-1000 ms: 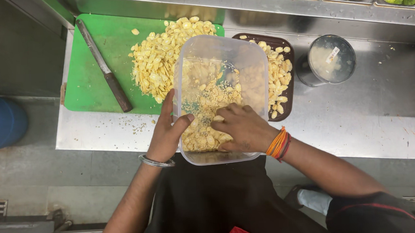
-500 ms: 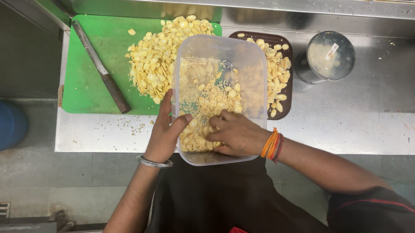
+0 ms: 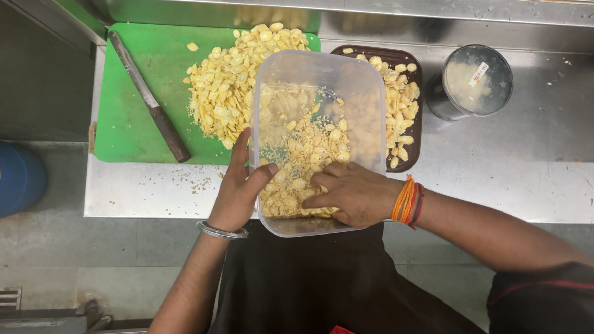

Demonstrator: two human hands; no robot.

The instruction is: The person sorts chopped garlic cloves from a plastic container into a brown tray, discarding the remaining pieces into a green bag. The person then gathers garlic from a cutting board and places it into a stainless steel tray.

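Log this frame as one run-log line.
left hand: gripping clear plastic tub wall | right hand: inside tub, on pale yellow chopped pieces | nearby: green cutting board, brown-handled knife

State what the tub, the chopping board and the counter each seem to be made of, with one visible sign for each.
Tub: clear plastic, it seems; the yellow pieces show through its walls.
Chopping board: probably plastic; flat, even green, matt.
Counter: most likely stainless steel; grey, dull sheen, faint scuffs.
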